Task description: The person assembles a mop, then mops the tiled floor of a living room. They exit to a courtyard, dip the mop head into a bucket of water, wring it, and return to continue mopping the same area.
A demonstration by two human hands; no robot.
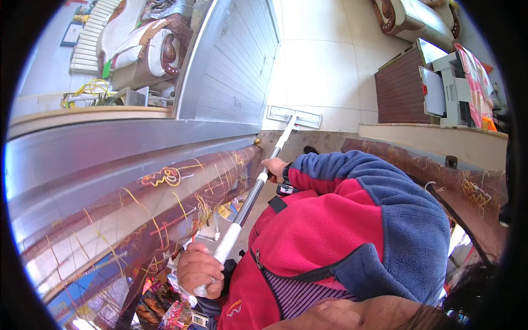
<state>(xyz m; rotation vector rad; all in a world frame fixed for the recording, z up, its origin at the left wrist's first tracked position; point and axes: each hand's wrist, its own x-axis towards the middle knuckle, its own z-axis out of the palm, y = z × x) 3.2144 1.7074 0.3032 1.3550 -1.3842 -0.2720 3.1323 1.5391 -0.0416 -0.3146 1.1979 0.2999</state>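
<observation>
A flat mop [249, 202] with a silver pole and white grip slants from lower left up to the middle of the view. My left hand [201, 270] is wrapped round the top end of its white grip. Farther down the pole, my right hand [274, 169] is closed round it, the arm in a blue and red fleece sleeve. The rectangular mop head [308, 119] lies flat on the pale tiles at the doorway, just beyond the darker floor.
A grey metal door [236, 66] stands left of the mop head. Patterned brown curtains [181, 179] hang at both sides. Beyond are a brown cabinet [404, 85] with a printer-like machine [455, 91] and armchairs [421, 22]. Colourful packages [173, 313] crowd the lower left.
</observation>
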